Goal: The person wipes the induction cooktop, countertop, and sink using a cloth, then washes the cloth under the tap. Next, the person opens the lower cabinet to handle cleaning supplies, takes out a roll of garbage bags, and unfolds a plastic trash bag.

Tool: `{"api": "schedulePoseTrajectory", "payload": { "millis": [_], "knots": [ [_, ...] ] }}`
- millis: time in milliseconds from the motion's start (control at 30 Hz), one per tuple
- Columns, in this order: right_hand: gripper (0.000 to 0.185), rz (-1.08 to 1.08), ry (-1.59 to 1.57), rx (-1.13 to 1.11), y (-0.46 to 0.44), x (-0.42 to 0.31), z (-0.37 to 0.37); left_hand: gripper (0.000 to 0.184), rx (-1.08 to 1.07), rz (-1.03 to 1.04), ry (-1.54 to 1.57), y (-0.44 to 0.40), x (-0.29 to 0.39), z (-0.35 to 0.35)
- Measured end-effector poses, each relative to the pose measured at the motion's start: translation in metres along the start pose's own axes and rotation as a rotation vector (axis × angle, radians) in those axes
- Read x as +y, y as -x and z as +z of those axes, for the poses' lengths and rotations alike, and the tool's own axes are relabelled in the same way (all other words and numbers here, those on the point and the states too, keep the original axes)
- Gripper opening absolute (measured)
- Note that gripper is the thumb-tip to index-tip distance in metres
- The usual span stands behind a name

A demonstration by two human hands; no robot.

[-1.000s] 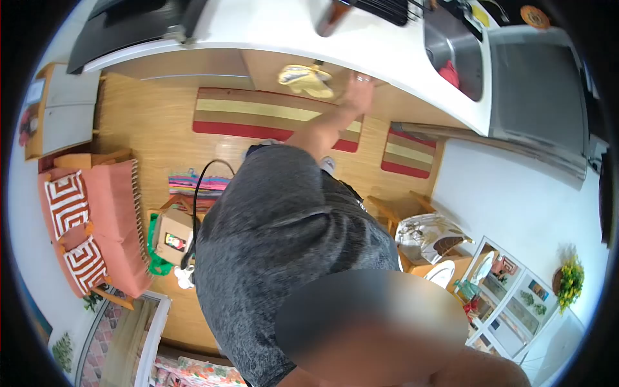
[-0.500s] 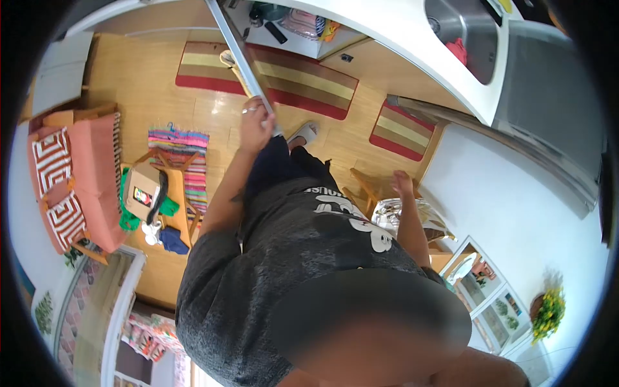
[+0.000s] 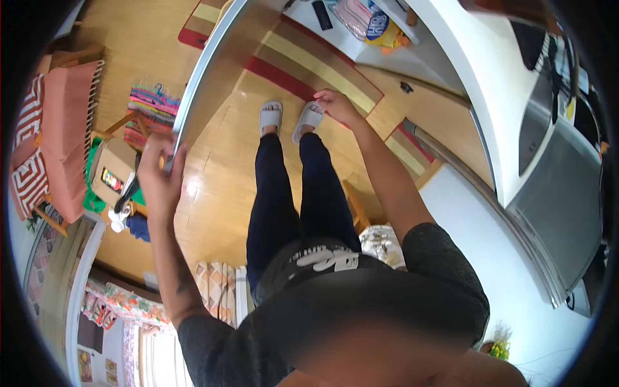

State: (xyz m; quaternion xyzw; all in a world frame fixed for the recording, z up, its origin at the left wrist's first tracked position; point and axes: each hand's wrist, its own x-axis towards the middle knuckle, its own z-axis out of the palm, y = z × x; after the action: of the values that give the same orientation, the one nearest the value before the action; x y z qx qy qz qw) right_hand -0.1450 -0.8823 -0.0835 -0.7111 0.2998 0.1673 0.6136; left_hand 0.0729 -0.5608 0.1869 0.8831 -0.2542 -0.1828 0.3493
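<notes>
My left hand point(image 3: 161, 171) is closed around the edge of a cabinet door point(image 3: 209, 77), which is swung wide. The fingers wrap over its pale metal-looking rim. My right hand point(image 3: 335, 103) hangs in front of the opened cabinet point(image 3: 425, 55), fingers loosely extended and apart, with nothing visible in it. Inside the cabinet are a black rectangular object point(image 3: 321, 15), a clear-wrapped pinkish pack point(image 3: 353, 18) and a yellow and blue packet point(image 3: 384, 30).
A white countertop point(image 3: 480, 58) curves above the cabinet, beside a grey appliance point(image 3: 564, 213). Underfoot lies a striped rug point(image 3: 309, 61). To the left are a salmon sofa point(image 3: 69, 129), a cardboard box point(image 3: 115, 169) and a multicoloured mat point(image 3: 145, 106). A wooden chair leg point(image 3: 356, 205) stands near my right side.
I have stepped closer to the cabinet, and the door stands further to the left of my legs. My right hand has swung forward from my side to the cabinet front.
</notes>
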Motion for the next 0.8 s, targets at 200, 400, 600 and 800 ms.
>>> {"api": "schedulePoseTrajectory", "payload": {
  "millis": [200,400,600,800],
  "knots": [
    [0.024,-0.161,0.728,0.270,-0.191,0.107,-0.027,0.013,0.030,-0.210,0.032,-0.008,-0.017,-0.009],
    [0.058,0.074,0.540,0.559,-0.345,0.138,-0.081,0.021,0.302,-0.104,-0.242,0.015,-0.018,0.010],
    [0.065,0.257,0.609,0.650,-0.386,0.142,-0.072,0.027,0.524,-0.106,-0.329,0.013,-0.018,0.030],
    [0.030,0.240,0.293,0.508,-0.306,0.153,-0.045,0.019,0.204,-0.048,-0.148,-0.006,-0.011,0.010]
  ]
}}
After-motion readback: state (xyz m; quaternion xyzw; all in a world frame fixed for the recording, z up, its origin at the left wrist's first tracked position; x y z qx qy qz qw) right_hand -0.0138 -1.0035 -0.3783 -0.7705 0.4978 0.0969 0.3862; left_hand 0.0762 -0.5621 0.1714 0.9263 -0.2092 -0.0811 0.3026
